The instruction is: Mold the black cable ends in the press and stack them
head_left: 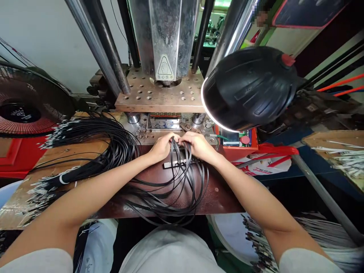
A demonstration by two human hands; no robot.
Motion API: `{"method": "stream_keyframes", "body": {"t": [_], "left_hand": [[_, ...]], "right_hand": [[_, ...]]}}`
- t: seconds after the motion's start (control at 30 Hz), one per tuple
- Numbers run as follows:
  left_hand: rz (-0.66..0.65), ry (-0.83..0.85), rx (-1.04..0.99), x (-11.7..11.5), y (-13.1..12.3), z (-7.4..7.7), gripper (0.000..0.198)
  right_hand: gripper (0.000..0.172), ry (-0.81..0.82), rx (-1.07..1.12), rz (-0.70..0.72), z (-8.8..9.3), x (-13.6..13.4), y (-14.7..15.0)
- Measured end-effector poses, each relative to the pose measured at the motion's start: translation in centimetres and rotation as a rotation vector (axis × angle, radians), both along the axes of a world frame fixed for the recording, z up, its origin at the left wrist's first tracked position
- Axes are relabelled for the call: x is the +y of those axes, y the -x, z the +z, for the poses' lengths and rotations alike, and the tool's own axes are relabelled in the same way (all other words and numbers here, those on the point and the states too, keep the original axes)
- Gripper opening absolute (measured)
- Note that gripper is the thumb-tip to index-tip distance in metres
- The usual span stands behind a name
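Buckets (99, 242), white and round, are standing below the near edge of the maroon work surface (224, 197), toward its left and right; pale cables (318, 235) are showing at the right one's outer side. Long black flat cables (196, 189) are looping across the middle of the surface, their lowest bends sagging over its near edge. At the far edge, the left hand (163, 148) is gripping several strands with its fingers closed around them, and the right hand (199, 146), just beside it, is gripping others in the same closed way; the fingers are hiding the strand ends. A slim white bar (168, 165) is lying under the cables near that edge. Beyond the left edge, bundled black cables (119, 148) are resting on a tan board (14, 208). Past the far edge, a steel press (162, 41) is standing over a die (165, 123), with a red control box (239, 153) sitting to the right, a black lamp (250, 91) shining above it, and a fan (19, 110) standing off to the left.
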State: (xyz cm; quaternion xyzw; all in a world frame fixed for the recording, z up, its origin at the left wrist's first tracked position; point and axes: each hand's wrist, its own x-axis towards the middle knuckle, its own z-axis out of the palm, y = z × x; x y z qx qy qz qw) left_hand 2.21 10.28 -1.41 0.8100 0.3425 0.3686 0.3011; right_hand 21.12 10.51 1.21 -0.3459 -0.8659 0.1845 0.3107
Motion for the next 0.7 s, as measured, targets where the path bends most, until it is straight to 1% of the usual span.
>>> {"method": "stream_keyframes", "body": {"t": [0.07, 0.1, 0.13, 0.2, 0.23, 0.27, 0.3, 0.33, 0.37, 0.4, 0.43, 0.47, 0.5, 0.53, 0.57, 0.6, 0.63, 0.67, 0.7], "left_hand": [[0.042, 0.012, -0.094, -0.1, -0.5, 0.1, 0.014], [0.038, 0.014, -0.077, -0.2, -0.6, 0.3, 0.015], [0.011, 0.011, -0.011, -0.3, -0.4, 0.7, 0.018], [-0.055, -0.021, 0.236, -0.3, 0.9, 1.9, 0.03], [-0.061, -0.056, 0.4, -0.1, 2.1, 2.7, 0.034], [-0.025, -0.092, 0.571, 0.4, 3.9, 3.5, 0.037], [0.072, -0.127, 0.737, 0.9, 6.1, 4.4, 0.037], [0.212, -0.152, 0.876, 1.6, 8.8, 5.4, 0.035], [0.385, -0.146, 0.994, 2.2, 11.7, 6.3, 0.033], [0.578, -0.14, 1.089, 2.8, 14.8, 7.1, 0.031], [0.705, -0.123, 1.125, 3.3, 17.9, 7.9, 0.032], [0.803, -0.103, 1.149, 3.8, 20.7, 8.5, 0.033], [0.861, -0.083, 1.17, 4.1, 23.1, 9.0, 0.034], [0.897, -0.054, 1.186, 4.3, 25.1, 9.4, 0.035], [0.92, -0.024, 1.208, 4.4, 26.3, 9.6, 0.035], [0.931, 0.002, 1.229, 4.5, 27.0, 9.7, 0.036], [0.929, 0.019, 1.248, 4.3, 26.9, 9.7, 0.036], [0.912, 0.023, 1.264, 4.0, 26.2, 9.6, 0.034], [0.866, -0.003, 1.269, 3.3, 24.9, 9.4, 0.035]], "right_hand": [[0.016, 0.015, 0.109, -0.047, 0.5, 0.1, 0.8], [0.016, 0.044, 0.146, -0.045, 0.8, 0.1, 0.9], [0.015, 0.093, 0.162, -0.02, 1.1, 0.1, 0.8], [0.017, 0.195, 0.111, 0.042, 1.6, -0.2, -0.4], [0.018, 0.224, 0.038, 0.06, 1.7, -0.5, -1.4], [0.021, 0.231, -0.058, 0.064, 1.5, -0.8, -2.8], [0.022, 0.202, -0.21, 0.061, 1.1, -1.1, -4.3], [0.023, 0.186, -0.326, 0.066, 0.5, -1.4, -5.8], [0.027, 0.208, -0.411, 0.087, -0.3, -1.8, -7.1], [0.03, 0.211, -0.459, 0.097, -1.1, -2.2, -8.3], [0.028, 0.197, -0.497, 0.072, -1.8, -2.6, -9.1], [0.027, 0.19, -0.514, 0.051, -2.4, -3.0, -9.5], [0.027, 0.188, -0.513, 0.031, -2.8, -3.4, -9.7], [0.028, 0.203, -0.501, 0.019, -2.8, -3.7, -9.7], [0.029, 0.24, -0.485, 0.02, -2.6, -4.0, -9.5], [0.031, 0.293, -0.467, 0.03, -2.2, -4.2, -9.3], [0.032, 0.353, -0.45, 0.039, -1.6, -4.3, -9.1], [0.034, 0.407, -0.433, 0.034, -1.0, -4.4, -8.8], [0.035, 0.447, -0.412, 0.014, -0.4, -4.3, -8.5]]}}
